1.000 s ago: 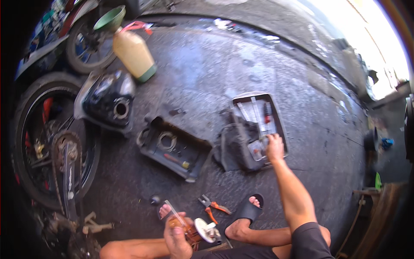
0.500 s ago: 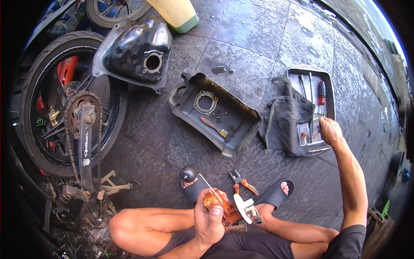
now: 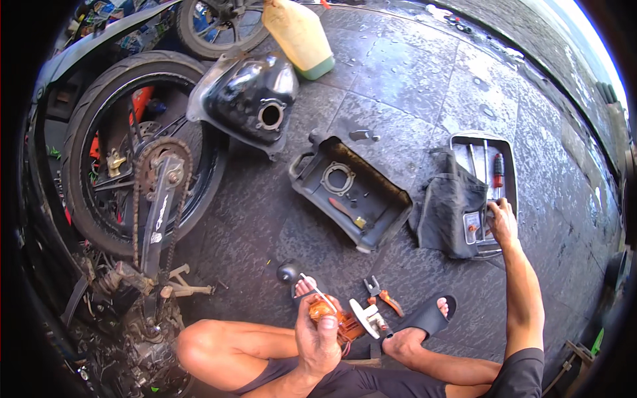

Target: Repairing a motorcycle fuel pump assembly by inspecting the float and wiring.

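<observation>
My left hand (image 3: 317, 351) is closed round an orange fuel pump unit (image 3: 346, 328) above my lap. Its white flange (image 3: 364, 319) points right, and a thin rod runs up to a black float (image 3: 287, 272). Out to the right, my right hand (image 3: 503, 224) reaches into a shallow tool tray (image 3: 513, 169), fingers pinched together. Whatever they hold there is too small to make out. Beside those fingers lie a small clear box (image 3: 472, 227) and a red-and-black screwdriver (image 3: 498, 171). A dark cloth (image 3: 448, 212) drapes over the tray's left side.
Orange-handled pliers (image 3: 383, 296) lie between my feet. A black bin (image 3: 305, 187) ahead holds a metal ring (image 3: 338, 179), a brush (image 3: 346, 212) and small screws. Farther left are a fuel tank (image 3: 249, 99), a yellowish jerrycan (image 3: 300, 40) and a motorcycle wheel (image 3: 86, 172) with its chain.
The view has swung, so the tank, wheel and bin appear farther right and lower. My right hand stays inside the tray, its fingers shifted slightly; my left keeps hold of the fuel pump unit.
</observation>
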Tool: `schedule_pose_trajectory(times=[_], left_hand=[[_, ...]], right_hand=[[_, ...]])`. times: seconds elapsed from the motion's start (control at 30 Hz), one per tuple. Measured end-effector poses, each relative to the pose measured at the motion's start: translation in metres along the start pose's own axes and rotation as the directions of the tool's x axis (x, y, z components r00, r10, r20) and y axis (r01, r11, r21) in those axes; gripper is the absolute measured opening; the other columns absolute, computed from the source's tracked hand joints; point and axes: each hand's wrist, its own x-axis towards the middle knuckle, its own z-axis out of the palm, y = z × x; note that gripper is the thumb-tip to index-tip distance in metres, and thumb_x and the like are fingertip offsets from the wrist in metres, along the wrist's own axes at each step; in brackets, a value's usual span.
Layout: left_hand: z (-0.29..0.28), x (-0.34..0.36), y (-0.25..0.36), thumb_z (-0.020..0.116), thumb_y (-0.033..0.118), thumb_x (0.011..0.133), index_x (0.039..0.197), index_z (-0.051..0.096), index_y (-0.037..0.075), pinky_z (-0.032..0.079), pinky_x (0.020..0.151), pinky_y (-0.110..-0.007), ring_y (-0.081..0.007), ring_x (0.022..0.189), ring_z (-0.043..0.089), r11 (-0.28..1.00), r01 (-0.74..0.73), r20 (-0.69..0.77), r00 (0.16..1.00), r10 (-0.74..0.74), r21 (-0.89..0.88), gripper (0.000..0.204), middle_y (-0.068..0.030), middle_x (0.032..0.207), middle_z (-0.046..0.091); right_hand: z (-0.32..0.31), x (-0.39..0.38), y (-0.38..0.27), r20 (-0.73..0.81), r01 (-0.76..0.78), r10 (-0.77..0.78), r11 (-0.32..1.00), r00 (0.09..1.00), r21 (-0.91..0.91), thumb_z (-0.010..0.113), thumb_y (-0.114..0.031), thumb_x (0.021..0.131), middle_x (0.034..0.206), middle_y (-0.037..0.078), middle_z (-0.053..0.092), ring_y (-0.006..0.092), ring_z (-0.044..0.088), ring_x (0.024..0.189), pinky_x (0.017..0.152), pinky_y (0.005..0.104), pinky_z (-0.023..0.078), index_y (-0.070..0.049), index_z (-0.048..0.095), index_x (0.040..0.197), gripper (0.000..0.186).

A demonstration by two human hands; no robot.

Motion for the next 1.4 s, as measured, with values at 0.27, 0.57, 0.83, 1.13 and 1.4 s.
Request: schedule_pose_trajectory(times=[0.27,0.57,0.83,1.13,1.4], left_hand=[[0.021,0.008,-0.002,0.066,0.062,0.085,0.116,0.044,-0.002,0.05,0.083,-0.032,-0.0175,0.09,0.055,0.976,-0.213,-0.006,0.977,0.213,0.035,0.074,-0.0132,0.102,0.052],[0.021,0.001,-0.004,0.066,0.064,0.084,0.112,0.04,-0.002,0.052,0.074,-0.035,-0.0211,0.081,0.058,0.935,-0.35,-0.021,0.936,0.352,0.061,0.077,-0.0155,0.097,0.051],[-0.003,-0.011,0.007,0.049,0.064,0.093,0.112,0.044,-0.001,0.044,0.089,-0.035,-0.0194,0.095,0.05,0.95,-0.3,-0.149,0.939,0.31,0.089,0.068,-0.0122,0.098,0.047],[-0.002,-0.022,0.006,0.05,0.064,0.093,0.107,0.042,-0.002,0.049,0.09,-0.036,-0.0184,0.091,0.053,0.923,-0.359,-0.132,0.917,0.377,0.14,0.068,-0.0114,0.097,0.048],[-0.011,-0.031,0.01,0.048,0.069,0.092,0.11,0.037,0.0,0.052,0.079,-0.032,-0.0182,0.086,0.053,0.741,-0.579,-0.146,0.746,0.65,0.341,0.072,-0.0108,0.098,0.046]], right_hand=[[-0.016,0.03,0.03,0.235,0.125,-0.064,0.959,0.97,-0.254,0.064,-0.009,0.079,0.097,0.015,0.064,0.0337,0.06,0.102,0.086,0.0465,0.046,-0.006,0.058,0.093,0.015],[-0.13,0.001,0.006,0.291,-0.065,0.158,0.95,0.944,-0.304,0.052,-0.014,0.087,0.086,0.027,0.066,0.0424,0.066,0.085,0.079,0.0519,0.05,-0.001,0.054,0.091,0.014],[-0.264,-0.153,-0.203,0.236,-0.21,0.015,0.514,0.972,0.832,0.058,-0.021,0.093,0.067,0.004,0.058,0.0117,0.06,0.056,0.053,0.0245,0.045,0.001,0.061,0.106,0.026],[-0.242,-0.222,-0.356,0.352,-0.336,-0.106,0.142,0.93,0.931,0.047,0.0,0.094,0.072,0.012,0.058,0.0125,0.055,0.062,0.06,0.0285,0.045,-0.003,0.048,0.143,0.049],[-0.262,-0.226,-0.367,0.448,-0.402,-0.144,0.264,0.882,0.877,0.047,-0.003,0.093,0.059,0.014,0.049,0.014,0.051,0.051,0.053,0.0316,0.043,-0.003,0.051,0.14,0.047]])
